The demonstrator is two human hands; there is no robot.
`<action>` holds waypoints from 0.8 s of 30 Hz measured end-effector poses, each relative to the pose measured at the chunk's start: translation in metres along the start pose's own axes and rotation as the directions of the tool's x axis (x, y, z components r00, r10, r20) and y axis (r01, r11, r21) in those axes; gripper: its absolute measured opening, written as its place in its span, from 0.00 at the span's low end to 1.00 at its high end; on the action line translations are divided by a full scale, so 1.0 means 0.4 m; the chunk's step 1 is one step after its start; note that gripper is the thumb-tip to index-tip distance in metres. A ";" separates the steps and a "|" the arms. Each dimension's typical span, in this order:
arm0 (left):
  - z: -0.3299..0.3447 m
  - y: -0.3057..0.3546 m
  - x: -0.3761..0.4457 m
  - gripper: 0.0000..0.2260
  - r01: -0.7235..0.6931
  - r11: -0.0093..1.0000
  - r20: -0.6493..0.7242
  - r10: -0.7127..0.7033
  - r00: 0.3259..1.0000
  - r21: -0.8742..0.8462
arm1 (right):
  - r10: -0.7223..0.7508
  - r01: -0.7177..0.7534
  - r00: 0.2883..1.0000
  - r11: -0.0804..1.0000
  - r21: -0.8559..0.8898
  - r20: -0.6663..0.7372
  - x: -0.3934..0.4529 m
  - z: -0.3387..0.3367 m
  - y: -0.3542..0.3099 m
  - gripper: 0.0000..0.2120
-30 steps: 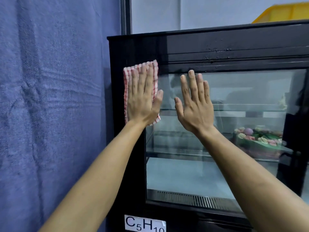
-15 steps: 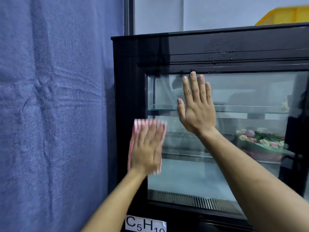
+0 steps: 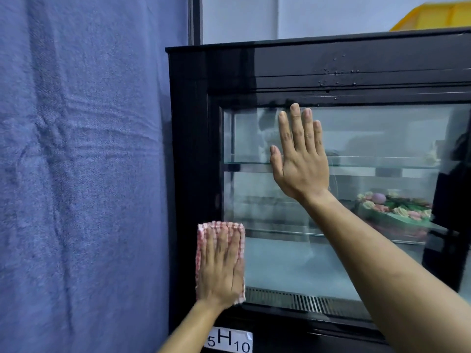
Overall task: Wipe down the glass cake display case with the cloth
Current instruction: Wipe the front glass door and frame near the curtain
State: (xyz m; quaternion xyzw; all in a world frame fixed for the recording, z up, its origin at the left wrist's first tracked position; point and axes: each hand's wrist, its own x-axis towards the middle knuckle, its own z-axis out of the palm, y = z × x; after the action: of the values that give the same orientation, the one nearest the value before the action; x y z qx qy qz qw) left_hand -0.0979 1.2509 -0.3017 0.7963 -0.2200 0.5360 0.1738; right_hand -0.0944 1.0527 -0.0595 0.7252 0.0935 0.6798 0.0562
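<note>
Head view: the left hand (image 3: 220, 266), fingers flat, is pressing the red-checked cloth (image 3: 219, 229) at the lower left corner of the black-framed glass display case (image 3: 188, 149); unwiped glass is stretching rightward, where the right hand (image 3: 300, 159) is resting spread.

- We see a soft checked cloth (image 3: 204, 240).
- Our display case (image 3: 280, 62) has a shiny black frame and smooth glass.
- The blue curtain (image 3: 84, 174) looks fuzzy.

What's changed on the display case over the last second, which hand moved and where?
The left hand, pressing the checked cloth flat, swept down the case's left edge from the top corner of the glass to the bottom corner. Nothing was taken hold of or let go. The right hand stayed flat on the upper glass; the cake is unmoved.
</note>
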 end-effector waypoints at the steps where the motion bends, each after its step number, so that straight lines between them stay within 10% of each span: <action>1: 0.011 -0.012 -0.041 0.28 -0.009 1.000 0.051 0.009 0.999 0.006 | 0.001 -0.001 1.000 1.000 -0.002 -0.001 -0.002 0.000 0.000 0.31; 12: -0.199 -0.016 0.697 0.27 -0.055 0.998 -0.207 0.061 0.976 0.036 | -0.067 0.066 0.997 0.996 0.056 0.032 0.000 -0.018 0.017 0.31; 18: -0.052 0.004 0.242 0.28 -0.001 0.999 -0.169 0.008 0.986 0.038 | -0.092 0.089 0.994 0.994 0.057 0.059 -0.001 -0.024 0.030 0.30; 24: 0.099 0.005 -0.396 0.29 0.098 0.995 0.246 -0.104 0.964 0.035 | -0.104 0.104 0.992 0.995 0.008 0.064 -0.004 -0.017 0.033 0.30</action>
State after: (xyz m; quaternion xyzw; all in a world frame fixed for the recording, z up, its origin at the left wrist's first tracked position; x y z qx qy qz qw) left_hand -0.1203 1.2551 -0.4634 0.8690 -0.1931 0.4255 0.1628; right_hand -0.1005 1.0391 -0.0580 0.7411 0.1310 0.6519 0.0926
